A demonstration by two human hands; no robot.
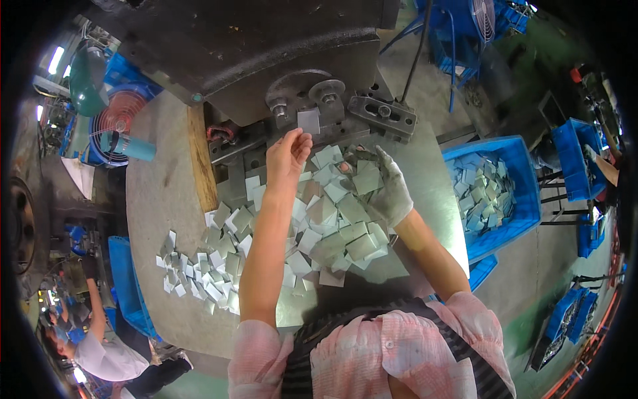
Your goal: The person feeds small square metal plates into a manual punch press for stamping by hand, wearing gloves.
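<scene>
Left hand [290, 154] leads in my head view: bare, fingers curled in, thumb and fingertips pinching the lower edge of a square metal plate [309, 122] I see held up just before the bolts of a dark machine [286, 76]. Right hand [393, 196], in a whitish glove, is half open, cupped against another plate [367, 179] over the pile; I cannot tell whether it grips that one. Below and between both forearms, loose plates [325, 211] lie overlapping on the counter [159, 193], and smaller pieces [206, 272] spread to my left. A wooden strip [201, 159] lies left of the left hand. Right of the counter, a blue bin [528, 223] holds more plates.
</scene>
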